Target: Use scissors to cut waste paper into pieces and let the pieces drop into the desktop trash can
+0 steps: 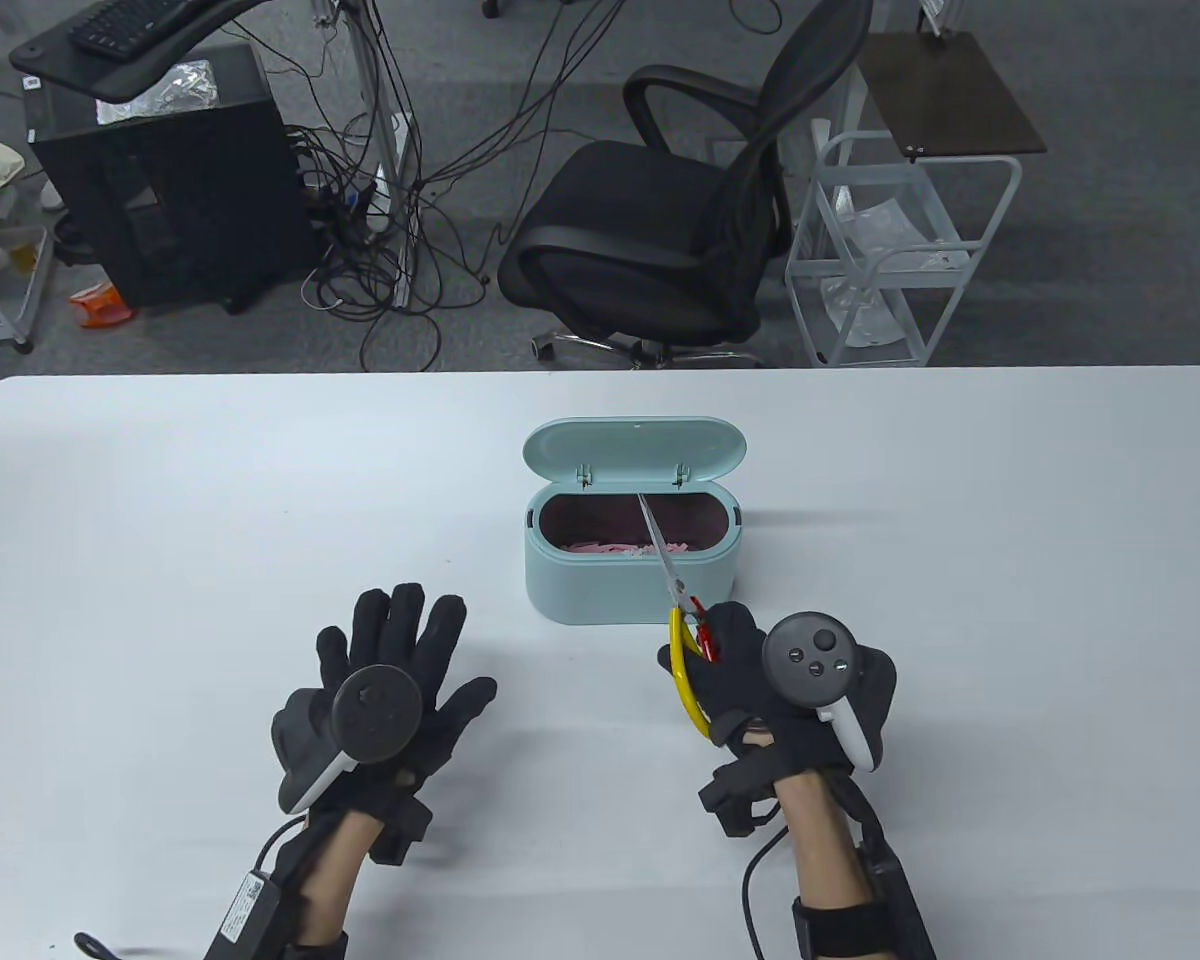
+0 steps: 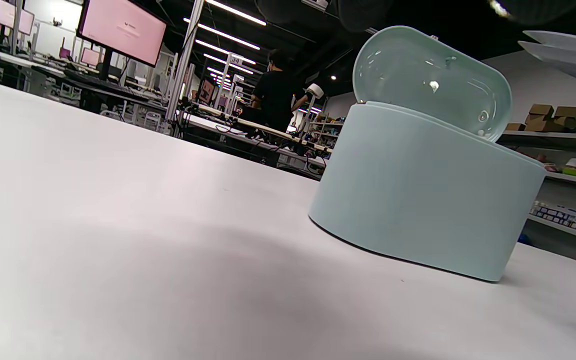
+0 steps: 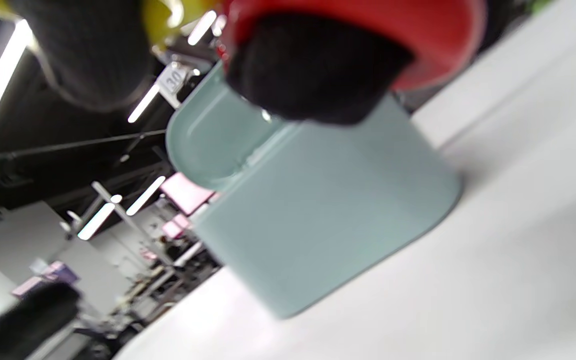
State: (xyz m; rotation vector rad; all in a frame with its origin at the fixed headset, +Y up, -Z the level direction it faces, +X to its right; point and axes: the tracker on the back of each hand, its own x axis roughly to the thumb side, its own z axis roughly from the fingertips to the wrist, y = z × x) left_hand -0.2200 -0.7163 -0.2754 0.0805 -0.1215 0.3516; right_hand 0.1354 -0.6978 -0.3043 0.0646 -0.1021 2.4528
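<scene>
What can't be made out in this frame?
- Depth of the pink paper pieces in the trash can: table view, front wall hides it; both wrist views sit too low.
- Scissors blades: cut off in left wrist view.
- Right hand finger grip: blurred in right wrist view.

Mint trash can (image 1: 628, 585); pink scraps (image 1: 615, 548); yellow-red-handled scissors (image 1: 688, 640); white table (image 1: 160, 520).

The left hand (image 1: 390, 680) lies palm down with its gloved fingers straight and spread, holding nothing. The right hand (image 1: 770, 690) has its fingers curled through the handles of the scissors (image 1: 675, 600) (blades together, pointing away from the person), forearm reaching in from below.
</scene>
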